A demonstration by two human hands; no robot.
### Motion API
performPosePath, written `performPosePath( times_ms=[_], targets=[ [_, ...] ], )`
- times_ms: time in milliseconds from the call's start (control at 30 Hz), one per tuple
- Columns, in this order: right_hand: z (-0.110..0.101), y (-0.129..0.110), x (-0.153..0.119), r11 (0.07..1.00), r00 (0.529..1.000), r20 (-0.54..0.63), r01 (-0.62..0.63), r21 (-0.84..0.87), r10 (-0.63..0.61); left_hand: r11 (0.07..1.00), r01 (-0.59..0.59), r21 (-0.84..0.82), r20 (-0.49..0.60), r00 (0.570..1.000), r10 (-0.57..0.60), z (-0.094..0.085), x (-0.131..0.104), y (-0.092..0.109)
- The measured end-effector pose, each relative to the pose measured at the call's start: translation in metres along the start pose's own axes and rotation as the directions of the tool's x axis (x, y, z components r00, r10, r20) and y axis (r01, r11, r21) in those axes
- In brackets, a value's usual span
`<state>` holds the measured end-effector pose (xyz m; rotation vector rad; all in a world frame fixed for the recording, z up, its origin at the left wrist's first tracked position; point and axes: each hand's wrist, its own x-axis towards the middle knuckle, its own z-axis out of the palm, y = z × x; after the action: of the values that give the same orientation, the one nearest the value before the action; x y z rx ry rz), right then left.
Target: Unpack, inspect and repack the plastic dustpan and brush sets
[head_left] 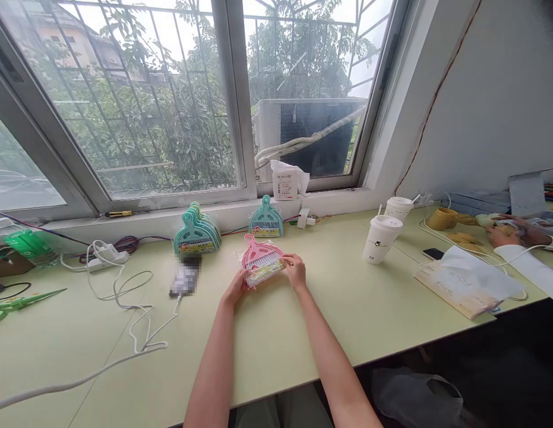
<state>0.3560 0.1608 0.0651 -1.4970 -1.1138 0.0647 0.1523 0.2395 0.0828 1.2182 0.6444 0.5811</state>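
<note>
A pink dustpan and brush set in clear wrapping is held just over the table, its handle pointing toward the window. My left hand grips its lower left corner, and my right hand pinches its right edge. Beyond it, one green dustpan set leans upright against the sill. Further left stands a row of several green dustpan sets, also wrapped and leaning.
White paper cups stand right of my hands, with a tissue pack beyond. Left are a blurred phone on a white cable, a power strip and green scissors. Another person's hands work at the far right.
</note>
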Motion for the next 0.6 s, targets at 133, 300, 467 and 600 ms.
performPosePath(
  times_ms=[133, 300, 467, 600],
  targets=[
    [0.000, -0.002, -0.001, 0.993, 0.998, -0.045, 0.029, -0.114, -0.034, 1.000, -0.014, -0.016, 0.008, 1.000, 0.014, 0.006, -0.003, 0.003],
    [0.003, 0.004, 0.002, 0.983, 0.982, -0.074, -0.168, 0.076, 0.174, 0.996, -0.091, -0.020, 0.012, 0.996, 0.091, 0.006, -0.002, 0.003],
    [0.000, 0.012, 0.005, 0.806, 0.896, 0.222, -0.444, 0.392, 0.385, 0.997, -0.079, 0.022, 0.002, 0.997, 0.079, 0.010, -0.002, 0.005],
    [-0.002, 0.012, 0.006, 0.738, 0.864, 0.209, -0.501, 0.452, 0.458, 0.997, -0.074, 0.035, -0.131, 0.988, 0.078, 0.017, -0.006, 0.011]
  ],
)
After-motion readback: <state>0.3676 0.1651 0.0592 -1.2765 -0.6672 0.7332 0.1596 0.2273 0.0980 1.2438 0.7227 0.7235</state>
